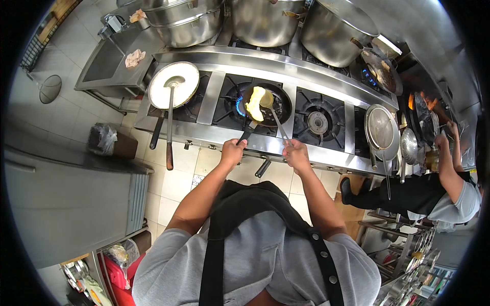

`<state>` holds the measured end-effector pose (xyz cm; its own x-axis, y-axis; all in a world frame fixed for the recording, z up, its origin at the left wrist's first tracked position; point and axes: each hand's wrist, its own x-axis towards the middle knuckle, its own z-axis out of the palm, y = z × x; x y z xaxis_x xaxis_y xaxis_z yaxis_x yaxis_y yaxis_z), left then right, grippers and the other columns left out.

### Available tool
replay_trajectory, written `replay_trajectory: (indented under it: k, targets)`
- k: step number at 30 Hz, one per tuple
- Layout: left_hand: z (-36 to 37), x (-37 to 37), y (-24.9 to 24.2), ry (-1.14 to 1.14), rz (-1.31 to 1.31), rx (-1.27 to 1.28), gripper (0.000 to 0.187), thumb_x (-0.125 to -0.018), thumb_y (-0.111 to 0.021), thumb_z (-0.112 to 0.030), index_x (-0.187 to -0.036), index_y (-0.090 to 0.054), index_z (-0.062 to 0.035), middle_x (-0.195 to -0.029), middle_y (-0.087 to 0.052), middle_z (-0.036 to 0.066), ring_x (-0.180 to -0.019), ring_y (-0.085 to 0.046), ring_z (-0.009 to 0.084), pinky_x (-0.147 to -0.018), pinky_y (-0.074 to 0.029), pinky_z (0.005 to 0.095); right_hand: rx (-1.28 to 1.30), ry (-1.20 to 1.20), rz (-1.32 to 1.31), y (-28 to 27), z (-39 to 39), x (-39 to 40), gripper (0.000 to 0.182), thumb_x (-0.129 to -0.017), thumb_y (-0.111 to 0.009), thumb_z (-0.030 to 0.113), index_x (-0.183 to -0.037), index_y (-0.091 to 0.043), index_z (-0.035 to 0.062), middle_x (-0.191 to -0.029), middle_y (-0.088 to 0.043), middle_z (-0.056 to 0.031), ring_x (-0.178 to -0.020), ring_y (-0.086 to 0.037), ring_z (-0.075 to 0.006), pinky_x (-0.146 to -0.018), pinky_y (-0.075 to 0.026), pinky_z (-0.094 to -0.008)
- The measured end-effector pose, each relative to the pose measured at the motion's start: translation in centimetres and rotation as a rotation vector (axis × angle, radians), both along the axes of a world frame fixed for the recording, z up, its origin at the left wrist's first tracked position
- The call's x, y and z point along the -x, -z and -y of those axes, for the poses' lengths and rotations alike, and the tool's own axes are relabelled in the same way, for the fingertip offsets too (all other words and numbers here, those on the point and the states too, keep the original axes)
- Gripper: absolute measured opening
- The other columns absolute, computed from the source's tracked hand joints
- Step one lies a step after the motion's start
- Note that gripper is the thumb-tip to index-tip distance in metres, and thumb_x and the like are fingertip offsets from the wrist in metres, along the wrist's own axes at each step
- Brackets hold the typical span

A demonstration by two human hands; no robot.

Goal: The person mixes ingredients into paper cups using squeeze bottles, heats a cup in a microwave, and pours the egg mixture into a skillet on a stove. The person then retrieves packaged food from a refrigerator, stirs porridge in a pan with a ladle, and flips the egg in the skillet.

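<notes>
My left hand (233, 153) is closed round the black handle of a small dark frying pan (282, 102) over a stove burner. Blue flame shows at the pan's left side. Inside the pan lies a folded yellow omelette (254, 105), on the left half. My right hand (296, 155) grips the thin metal handle of a ladle (267, 99), its bowl in the pan against the omelette's right side. To the left, a wide pan (189, 76) of white liquid rests on the stove with another ladle (171, 120) lying in it.
Large steel pots (189, 28) line the back shelf. An unlit burner (318, 122) sits right of my pan, then a round strainer (382, 127). At far right a co-worker (439, 188) stands by a flaming wok (421, 109). A steel sink (104, 64) is at upper left.
</notes>
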<state>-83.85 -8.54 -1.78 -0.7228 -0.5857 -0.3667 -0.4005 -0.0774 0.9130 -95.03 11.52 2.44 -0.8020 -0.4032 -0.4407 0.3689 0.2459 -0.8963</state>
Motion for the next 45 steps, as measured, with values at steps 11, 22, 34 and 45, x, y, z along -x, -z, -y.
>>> replay_trajectory:
  k: [11,22,34,45]
  targets:
    - [-0.5,-0.2,1.5,0.005,-0.014,-0.227,0.028,-0.090,-0.062,-0.027,-0.077,-0.063,-0.0022,-0.055,-0.043,-0.004,-0.049,-0.034,0.0069,-0.045,-0.028,0.0270,-0.462,-0.276,-0.544,-6.1,-4.3,-2.3,0.016,-0.088,-0.047,0.008,-0.096,-0.058,-0.0001,-0.073,-0.061,-0.0223,-0.074,-0.062,-0.0410,-0.067,-0.047,-0.0445]
    - [-0.8,0.7,1.4,0.011,-0.031,-0.086,0.027,-0.090,-0.062,-0.027,-0.079,-0.064,-0.0019,-0.056,-0.045,-0.004,-0.051,-0.037,0.0070,-0.047,-0.031,0.0271,-0.176,-0.051,-0.247,-4.1,-2.8,-3.7,0.015,-0.091,-0.047,0.010,-0.096,-0.057,-0.0003,-0.064,-0.057,-0.0048,-0.051,-0.048,-0.0113,-0.047,-0.037,-0.0255]
    - [-0.6,0.2,2.3,0.034,-0.051,-0.249,0.024,-0.091,-0.060,-0.025,-0.080,-0.060,-0.0035,-0.053,-0.042,-0.004,-0.042,-0.035,0.0060,-0.039,-0.026,0.0248,-0.220,-0.129,-0.228,-3.5,-1.7,-3.1,0.018,-0.090,-0.046,0.011,-0.086,-0.060,-0.0005,-0.062,-0.056,-0.0032,-0.057,-0.047,-0.0106,-0.055,-0.037,-0.0270]
    - [1.3,-0.4,3.9,-0.097,-0.106,-0.253,0.024,-0.093,-0.058,-0.022,-0.080,-0.059,-0.0021,-0.050,-0.039,-0.005,-0.039,-0.031,0.0048,-0.037,-0.021,0.0255,-0.241,-0.185,-0.171,-3.2,-1.5,-2.4,0.017,-0.088,-0.048,0.012,-0.090,-0.060,-0.0004,-0.063,-0.055,-0.0029,-0.057,-0.047,-0.0100,-0.054,-0.036,-0.0253]
